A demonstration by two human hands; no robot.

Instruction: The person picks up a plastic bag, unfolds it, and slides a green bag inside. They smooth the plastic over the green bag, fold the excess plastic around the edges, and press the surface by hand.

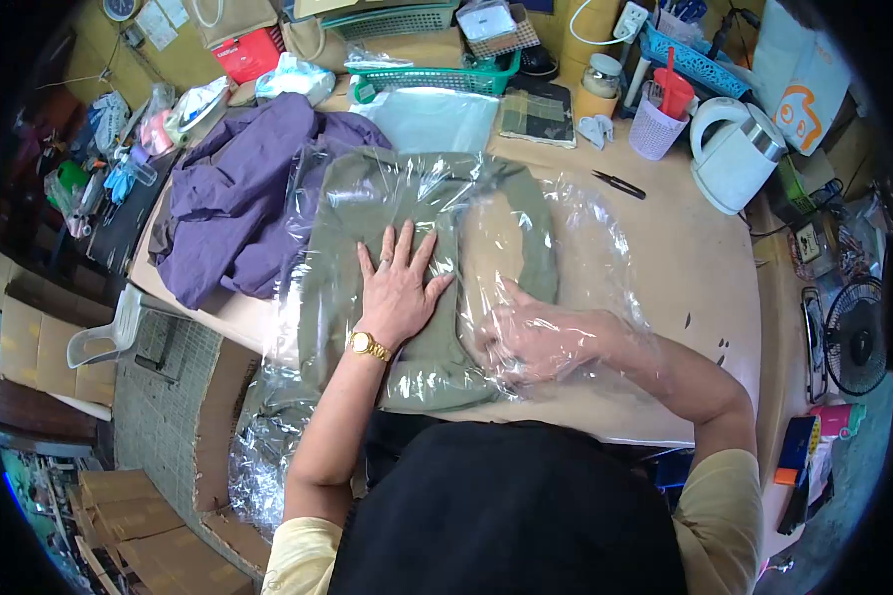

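Left hand (399, 288) flat, fingers spread wide, palm pressed down on the olive-green garment (367, 238) through the clear plastic bag (585, 248); gold watch (368, 345) on the wrist just behind it. Right hand (531, 337) inside the bag, under the film, just right of the left hand, fingers loosely open and resting against the garment's right edge; exact grip blurred by the glare of the plastic, so cannot tell whether pinching cloth. Garment folded, lying mostly within the bag, directly under the left hand and stretching away beyond its fingertips; bag slack and crinkled, spilling past the near edge of the surface (685, 288) below the left forearm. Heap of purple cloth (238, 198) just left of the left hand, touching the bag's left side. Small black snips (620, 184) well beyond the right hand, to its far right, lying alone on bare surface. White electric kettle (739, 149) farther right again, near a pink perforated cup (655, 129) holding a red tool. Folded clear bags (432, 119) and a dark plaid cloth (538, 114) past the garment's far end. Green basket (446, 77) behind those.
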